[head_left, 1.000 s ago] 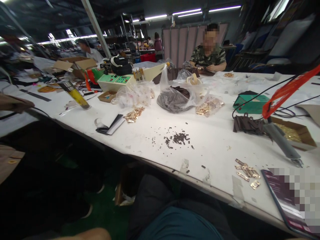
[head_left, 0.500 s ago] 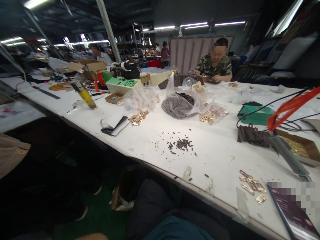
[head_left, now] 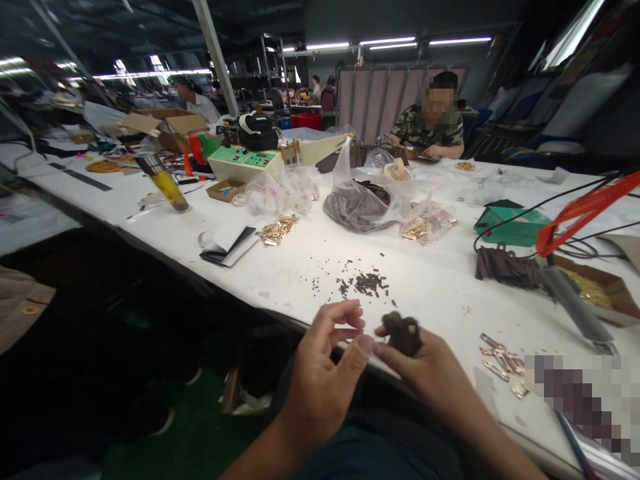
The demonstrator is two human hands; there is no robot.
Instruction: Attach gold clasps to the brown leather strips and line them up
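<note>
My right hand (head_left: 425, 357) is closed around a small bunch of dark brown pieces (head_left: 401, 333) with rounded ends, held over the table's front edge. Just left of it, my left hand (head_left: 327, 363) has its fingers curved and apart, with nothing seen between them; its thumb tip comes close to the right fingertips. Beyond both hands, a scatter of small dark bits (head_left: 369, 283) lies on the white table (head_left: 440, 293). Several gold metal clasps (head_left: 503, 357) lie to the right of my right hand.
Behind the dark bits sits a clear bag of dark pieces (head_left: 357, 207), flanked by gold parts (head_left: 277, 230). A black-and-white folded sheet (head_left: 229, 247) lies left, a grey-handled tool (head_left: 575, 307) right. A person in camouflage (head_left: 430, 127) sits across the table.
Both my hands have come into view at the table's front edge, the right one with the dark brown pieces. The view has shifted slightly.
</note>
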